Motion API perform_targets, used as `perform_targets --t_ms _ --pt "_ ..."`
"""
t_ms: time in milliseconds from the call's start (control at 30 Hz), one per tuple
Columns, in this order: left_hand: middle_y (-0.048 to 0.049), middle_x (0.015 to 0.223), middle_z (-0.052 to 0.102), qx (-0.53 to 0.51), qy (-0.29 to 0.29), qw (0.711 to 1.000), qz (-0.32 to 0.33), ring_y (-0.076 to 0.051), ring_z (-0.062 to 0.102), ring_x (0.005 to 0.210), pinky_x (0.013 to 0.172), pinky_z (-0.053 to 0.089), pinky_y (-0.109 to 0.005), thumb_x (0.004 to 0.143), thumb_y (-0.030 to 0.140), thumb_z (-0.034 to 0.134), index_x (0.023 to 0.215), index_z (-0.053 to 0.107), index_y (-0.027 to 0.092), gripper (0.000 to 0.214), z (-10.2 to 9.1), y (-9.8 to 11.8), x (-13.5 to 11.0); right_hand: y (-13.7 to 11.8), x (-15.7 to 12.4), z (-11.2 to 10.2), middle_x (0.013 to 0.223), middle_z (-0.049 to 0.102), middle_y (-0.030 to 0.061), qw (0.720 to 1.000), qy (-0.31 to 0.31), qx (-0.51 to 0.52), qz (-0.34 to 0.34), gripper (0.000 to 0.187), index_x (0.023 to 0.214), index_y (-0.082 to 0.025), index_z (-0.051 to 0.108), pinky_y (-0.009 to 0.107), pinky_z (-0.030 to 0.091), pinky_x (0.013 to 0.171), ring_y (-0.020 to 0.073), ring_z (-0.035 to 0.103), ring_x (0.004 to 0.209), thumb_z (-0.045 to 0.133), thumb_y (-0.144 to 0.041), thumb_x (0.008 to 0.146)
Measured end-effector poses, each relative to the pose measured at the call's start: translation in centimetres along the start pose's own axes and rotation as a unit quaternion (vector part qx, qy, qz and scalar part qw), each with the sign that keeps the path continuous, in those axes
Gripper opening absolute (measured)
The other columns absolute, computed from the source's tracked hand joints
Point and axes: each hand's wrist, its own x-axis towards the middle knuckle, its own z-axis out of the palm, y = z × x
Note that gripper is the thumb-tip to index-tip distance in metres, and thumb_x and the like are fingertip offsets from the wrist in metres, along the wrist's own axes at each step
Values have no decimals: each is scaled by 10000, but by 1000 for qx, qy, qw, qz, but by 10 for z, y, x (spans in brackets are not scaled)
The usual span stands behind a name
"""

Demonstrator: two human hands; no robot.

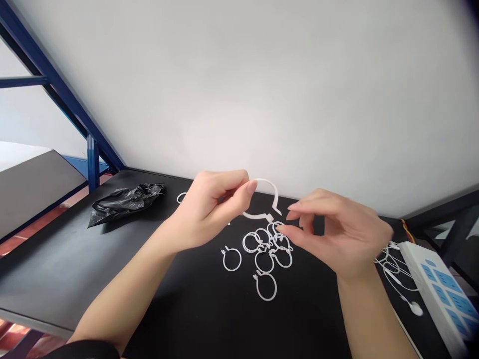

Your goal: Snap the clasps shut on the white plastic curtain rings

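Held ring [270,185]: white, plain.
Loose rings [264,252]: white.
Table [187,299]: matt black.
Bag [125,202]: glossy black.
Wall [262,89]: plain off-white.
Frame [56,82]: dark blue.
Earphones [414,308]: white.
Power strip [416,255]: white body, pale blue socket panels.
Wires [404,224]: red, yellow.
Sleeve [86,349]: black.
Floor [48,219]: reddish-orange.
Side shelf [33,184]: dark grey.

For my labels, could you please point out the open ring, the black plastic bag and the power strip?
open ring [272,186]: head view, top arc
black plastic bag [125,200]: head view, middle
power strip [417,257]: head view, casing
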Motion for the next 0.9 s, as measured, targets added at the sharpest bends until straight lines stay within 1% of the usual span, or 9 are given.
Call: perform_targets --t_ms 100,200,267,333,400,467,533,733,900 --pt "66 509 285 -26 41 998 42 -46 305 448 417 244 -220 974 242 473 590 392 166 400 0 6 -6 -15 3 -1 814 733 4 998 26 -43 -42 391 1020 -258 697 287 539 467 144 653 596 784 -42 706" --pt "62 520 291 -51 64 994 72 -49 342 461 420 268 -218 980 238 475 601 385 169 395 5 8 -10 -26 6 0 831 758 1 992 49 -100 -62 368 1002 -243 714 260 582 501 151 706 674 765 -17 716" --pt "59 530 299 -71 84 991 79 -51 348 468 422 285 -218 981 244 476 608 377 171 393 9 9 -12 -30 7 0 848 768 -4 991 44 -113 -59 339 1000 -236 718 244 602 526 138 714 671 759 -35 730" --pt "58 534 303 -91 108 987 80 -52 335 469 421 295 -218 984 253 475 615 363 172 394 12 10 -12 -32 6 0 853 773 1 993 33 -102 -50 301 1002 -229 719 242 620 549 139 722 672 758 -75 747" --pt "59 530 311 -104 126 983 87 -51 322 468 417 297 -217 989 258 466 623 359 172 391 15 11 -12 -34 5 -1 841 775 4 994 28 -101 -30 227 985 -229 724 239 633 575 142 728 668 748 -133 781" --pt "60 522 327 -112 135 980 98 -51 320 465 409 296 -216 991 256 462 629 362 173 386 17 12 -12 -36 3 -1 840 777 4 992 23 -123 -5 129 947 -233 731 229 640 607 142 735 667 718 -186 828" --pt "60 518 350 -118 140 978 104 -53 338 466 405 300 -217 989 251 468 631 369 174 380 19 13 -12 -38 4 -1 847 779 7 989 19 -148 3 72 909 -231 735 217 643 631 143 741 674 689 -206 860" --pt "60 517 372 -138 140 975 99 -56 360 466 409 317 -222 988 229 465 638 390 176 362 22 14 -13 -41 9 -1 851 779 3 985 44 -160 -43 117 855 -242 722 216 641 584 148 741 654 682 -132 851" --pt "59 522 348 -156 148 973 90 -54 345 461 417 326 -231 992 234 455 623 373 174 383 25 15 -13 -39 3 2 877 774 28 985 39 -165 5 92 848 -241 732 242 648 610 152 738 659 651 -231 891"
